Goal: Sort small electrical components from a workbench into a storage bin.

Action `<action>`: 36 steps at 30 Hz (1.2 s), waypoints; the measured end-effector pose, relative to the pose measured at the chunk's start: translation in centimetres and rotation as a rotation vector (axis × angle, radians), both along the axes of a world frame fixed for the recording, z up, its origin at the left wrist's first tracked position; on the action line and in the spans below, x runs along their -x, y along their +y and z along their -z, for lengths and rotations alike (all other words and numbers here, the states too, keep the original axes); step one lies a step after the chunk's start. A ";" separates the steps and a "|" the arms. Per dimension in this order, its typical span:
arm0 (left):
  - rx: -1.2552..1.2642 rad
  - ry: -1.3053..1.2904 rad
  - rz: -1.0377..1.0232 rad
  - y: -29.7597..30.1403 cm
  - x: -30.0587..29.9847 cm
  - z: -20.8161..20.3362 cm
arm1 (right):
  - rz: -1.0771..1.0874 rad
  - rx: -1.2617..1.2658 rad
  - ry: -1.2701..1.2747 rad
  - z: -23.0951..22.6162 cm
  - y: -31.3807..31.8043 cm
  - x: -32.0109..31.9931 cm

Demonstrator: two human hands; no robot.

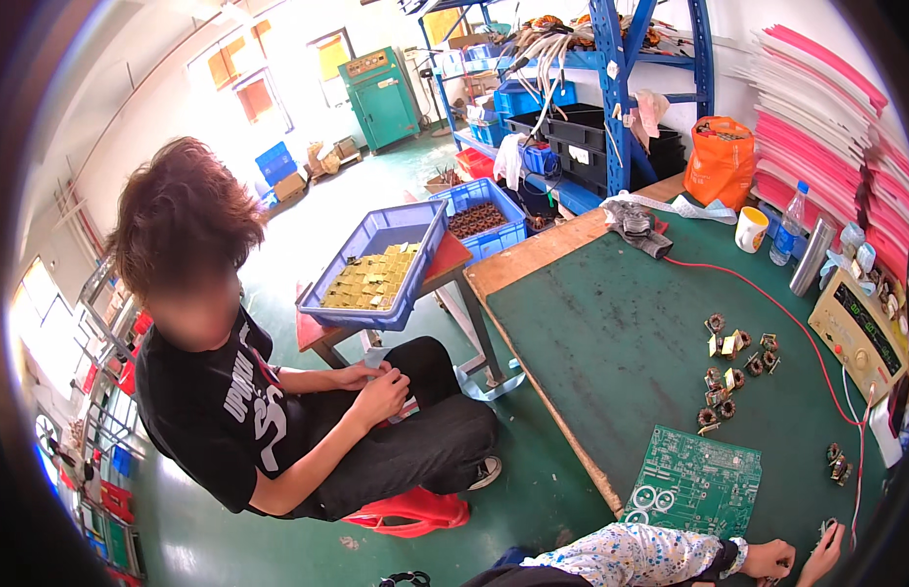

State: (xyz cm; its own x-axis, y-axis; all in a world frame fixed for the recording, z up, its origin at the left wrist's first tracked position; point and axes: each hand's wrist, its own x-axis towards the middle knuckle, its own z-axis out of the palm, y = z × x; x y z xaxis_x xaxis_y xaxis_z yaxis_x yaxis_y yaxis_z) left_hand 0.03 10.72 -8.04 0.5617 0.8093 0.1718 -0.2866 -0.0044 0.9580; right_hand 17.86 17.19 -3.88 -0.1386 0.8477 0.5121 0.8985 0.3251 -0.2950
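My left hand (770,559), below a patterned sleeve, is closed at the lower right edge of the bench. Something small and dark shows under its fingers, too hidden to name. Right beside it, my right hand (822,556) has its fingers pinched together, with a thin pale bit at the tips that I cannot make out. A green circuit board (704,479) with white printed rings lies just left of my hands, partly under my sleeve. Several copper-wound toroidal coils (714,396) are scattered beyond the board. One more group of coils (838,464) sits nearer my right hand.
A bench meter (859,328) with red and white leads stands at the right. Behind are a bottle (790,225), a mug (751,229), a flask (813,256) and an orange bag (719,161). A seated person (298,401) works at left, near a blue crate (381,269).
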 end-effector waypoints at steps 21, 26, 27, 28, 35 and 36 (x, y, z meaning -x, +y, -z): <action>-0.023 -0.160 -0.100 1.3 -2.8 2.3 | 0.019 0.014 -0.062 0.7 0.8 -0.8; -0.009 -0.159 -0.083 1.2 -2.8 2.3 | 0.037 0.040 -0.031 0.1 0.1 -0.1; -0.011 -0.156 -0.089 1.2 -2.9 2.3 | 0.037 0.040 -0.031 -0.1 0.1 0.0; -0.014 -0.154 -0.094 1.2 -2.9 2.2 | 0.044 0.046 -0.031 -0.2 0.0 0.1; 0.022 -0.036 0.000 0.1 -0.5 0.1 | 0.012 0.017 -0.032 0.2 0.4 -0.4; 0.017 -0.025 -0.008 0.0 -0.4 0.1 | 0.011 0.016 -0.032 0.2 0.3 -0.4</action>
State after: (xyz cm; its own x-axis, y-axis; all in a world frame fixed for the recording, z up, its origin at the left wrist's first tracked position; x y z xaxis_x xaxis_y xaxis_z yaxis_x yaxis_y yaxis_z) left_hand 0.42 10.72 -8.10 0.5511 0.8166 0.1716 -0.3103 0.0097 0.9506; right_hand 18.22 17.54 -4.07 -0.1453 0.8570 0.4943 0.9111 0.3107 -0.2710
